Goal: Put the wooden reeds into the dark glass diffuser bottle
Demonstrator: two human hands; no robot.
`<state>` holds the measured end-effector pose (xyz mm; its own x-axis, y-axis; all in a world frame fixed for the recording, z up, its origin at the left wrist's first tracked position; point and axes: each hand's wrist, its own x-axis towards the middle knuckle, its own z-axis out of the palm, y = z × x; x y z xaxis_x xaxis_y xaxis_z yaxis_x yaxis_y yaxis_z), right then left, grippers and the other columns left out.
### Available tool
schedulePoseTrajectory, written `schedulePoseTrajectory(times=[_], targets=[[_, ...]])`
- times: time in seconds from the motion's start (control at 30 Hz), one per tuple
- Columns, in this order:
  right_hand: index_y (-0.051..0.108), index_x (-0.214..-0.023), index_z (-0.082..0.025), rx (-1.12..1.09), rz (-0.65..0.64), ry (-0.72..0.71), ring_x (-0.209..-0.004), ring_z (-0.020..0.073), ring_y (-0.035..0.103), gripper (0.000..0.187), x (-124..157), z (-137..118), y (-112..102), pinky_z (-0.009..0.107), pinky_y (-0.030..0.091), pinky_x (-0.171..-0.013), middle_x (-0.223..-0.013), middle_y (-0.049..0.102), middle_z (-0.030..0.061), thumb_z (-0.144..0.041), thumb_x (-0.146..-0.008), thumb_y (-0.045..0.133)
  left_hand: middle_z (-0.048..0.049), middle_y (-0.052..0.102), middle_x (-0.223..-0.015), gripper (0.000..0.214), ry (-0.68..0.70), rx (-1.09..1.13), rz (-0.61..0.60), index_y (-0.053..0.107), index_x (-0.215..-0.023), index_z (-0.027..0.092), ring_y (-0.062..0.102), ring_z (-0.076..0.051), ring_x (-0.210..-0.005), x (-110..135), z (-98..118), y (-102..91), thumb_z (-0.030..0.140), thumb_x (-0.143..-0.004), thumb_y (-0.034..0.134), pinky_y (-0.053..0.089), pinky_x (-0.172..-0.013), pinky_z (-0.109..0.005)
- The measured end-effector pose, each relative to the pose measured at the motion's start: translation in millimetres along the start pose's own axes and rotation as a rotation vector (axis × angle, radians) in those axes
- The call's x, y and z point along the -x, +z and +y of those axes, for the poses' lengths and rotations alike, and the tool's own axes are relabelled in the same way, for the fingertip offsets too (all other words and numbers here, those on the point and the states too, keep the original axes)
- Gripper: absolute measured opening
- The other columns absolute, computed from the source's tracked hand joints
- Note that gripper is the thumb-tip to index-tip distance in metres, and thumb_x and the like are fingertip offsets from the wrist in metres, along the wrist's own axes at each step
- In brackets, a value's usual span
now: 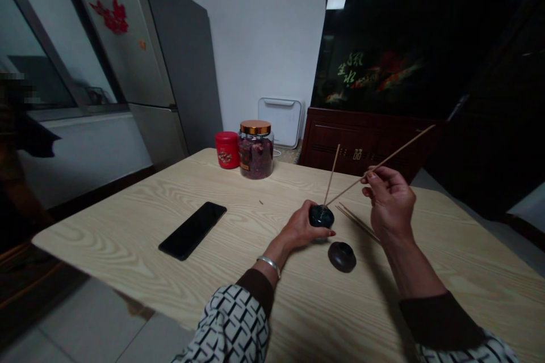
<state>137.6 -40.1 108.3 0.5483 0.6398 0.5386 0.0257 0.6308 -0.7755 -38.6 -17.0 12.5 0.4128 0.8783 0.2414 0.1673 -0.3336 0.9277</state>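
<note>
In the head view, the pale wooden table (128, 227) fills the lower half of the frame. Its rounded left corner lies at the lower left, above floor tiles; its far edge crosses the middle of the frame, and its right edge slants down to the right border. Wood grain stretches between the phone (193, 231), centre left, and the left forearm, and more shows to the right of the right forearm; the right side of the table gives room for moving. Tightest is the space between the hands, right of centre, where bottle, cap and sticks lie near each other.

Two hands are at work. The left hand (301, 226) curls its fingers and thumb around one small dark bottle (321, 216), right of centre. The right hand (392, 198) pinches one thin stick (404, 147), slanting down to the bottle's mouth; I cannot tell whether its tip is inside. One upright stick (331, 176) stands in the bottle, leaning slightly. At least two loose sticks (357, 222) lie beside the right wrist, their exact count unclear. One round dark cap (342, 256) sits just below the bottle. Near the far edge, upper centre, stand one red canister (227, 150) and one copper-lidded jar (256, 153), side by side.
</note>
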Motion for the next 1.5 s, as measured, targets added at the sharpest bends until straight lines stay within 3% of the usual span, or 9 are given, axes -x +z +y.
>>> schedulePoseTrajectory(times=[0.17, 0.43, 0.53, 0.63, 0.73, 0.8, 1.3, 1.5], targets=[[0.068, -0.094, -0.019, 0.127, -0.068, -0.017, -0.066, 0.0110, 0.057, 0.022, 0, 5, 0, 0.021, 0.042, -0.052, -0.077, 0.064, 0.0000, -0.031, -0.077, 0.075, -0.0054, 0.064, -0.098, 0.071, -0.002, -0.006, 0.000, 0.055, -0.112, 0.018, 0.059, -0.021, -0.090, 0, 0, 0.0, 0.047, -0.056, 0.089, 0.047, -0.079, -0.034], [0.067, -0.091, -0.017, 0.409, -0.579, 0.201, -0.066, 0.0151, 0.060, 0.028, 9, 25, -6, 0.025, 0.042, -0.052, -0.080, 0.067, 0.0038, -0.043, -0.080, 0.068, -0.0052, 0.063, -0.099, 0.069, 0.014, -0.019, 0.001, 0.055, -0.112, 0.018, 0.058, -0.020, -0.090, 0, 0, 0.4, 0.045, -0.058, 0.087, 0.046, -0.077, -0.032], [0.067, -0.091, -0.018, 0.581, -0.613, 0.175, -0.067, 0.0164, 0.061, 0.029, -3, 30, -32, 0.027, 0.044, -0.056, -0.080, 0.068, 0.0040, -0.044, -0.084, 0.060, -0.0051, 0.064, -0.099, 0.070, -0.001, 0.003, 0.002, 0.055, -0.113, 0.018, 0.058, -0.020, -0.089, -1, 0, 1.0, 0.045, -0.057, 0.088, 0.046, -0.078, -0.033], [0.068, -0.083, -0.020, 0.985, -0.556, 0.078, -0.072, 0.0183, 0.062, 0.019, -13, 40, -72, 0.029, 0.043, -0.064, -0.079, 0.070, 0.0046, -0.035, -0.084, 0.057, -0.0050, 0.064, -0.097, 0.069, -0.010, 0.022, -0.002, 0.055, -0.111, 0.018, 0.059, -0.020, -0.088, -1, -1, 1.1, 0.045, -0.056, 0.088, 0.047, -0.077, -0.034], [0.071, -0.079, -0.022, 1.378, -0.612, 0.130, -0.075, 0.0208, 0.063, 0.016, -10, 50, -103, 0.030, 0.039, -0.064, -0.080, 0.072, 0.0065, -0.028, -0.082, 0.056, -0.0056, 0.064, -0.097, 0.069, -0.002, 0.035, -0.001, 0.055, -0.111, 0.018, 0.059, -0.021, -0.089, 0, -1, 0.8, 0.044, -0.057, 0.089, 0.048, -0.078, -0.034], [0.072, -0.081, -0.023, 1.495, -0.672, 0.174, -0.077, 0.0218, 0.064, 0.016, -5, 55, -113, 0.030, 0.037, -0.063, -0.084, 0.072, 0.0077, -0.028, -0.081, 0.056, -0.0057, 0.064, -0.098, 0.068, 0.002, 0.028, -0.002, 0.055, -0.112, 0.018, 0.059, -0.020, -0.089, 0, -1, 0.7, 0.044, -0.058, 0.088, 0.048, -0.078, -0.034], [0.065, -0.088, -0.023, 1.474, -0.650, 0.218, -0.078, 0.0198, 0.062, 0.011, 7, 66, -113, 0.028, 0.034, -0.062, -0.087, 0.071, 0.0060, -0.024, -0.084, 0.054, -0.0044, 0.062, -0.094, 0.063, 0.008, -0.011, 0.009, 0.055, -0.108, 0.019, 0.058, -0.020, -0.087, -1, -2, 2.5, 0.043, -0.059, 0.087, 0.048, -0.078, -0.035], [0.069, -0.094, -0.022, 1.375, -0.555, 0.052, -0.083, 0.0210, 0.062, 0.018, 3, 48, -107, 0.031, 0.040, -0.069, -0.095, 0.070, 0.0082, -0.025, -0.086, 0.053, -0.0047, 0.062, -0.094, 0.064, -0.002, 0.008, 0.008, 0.055, -0.108, 0.018, 0.059, -0.021, -0.087, -2, -1, 2.7, 0.042, -0.058, 0.088, 0.048, -0.080, -0.036]])
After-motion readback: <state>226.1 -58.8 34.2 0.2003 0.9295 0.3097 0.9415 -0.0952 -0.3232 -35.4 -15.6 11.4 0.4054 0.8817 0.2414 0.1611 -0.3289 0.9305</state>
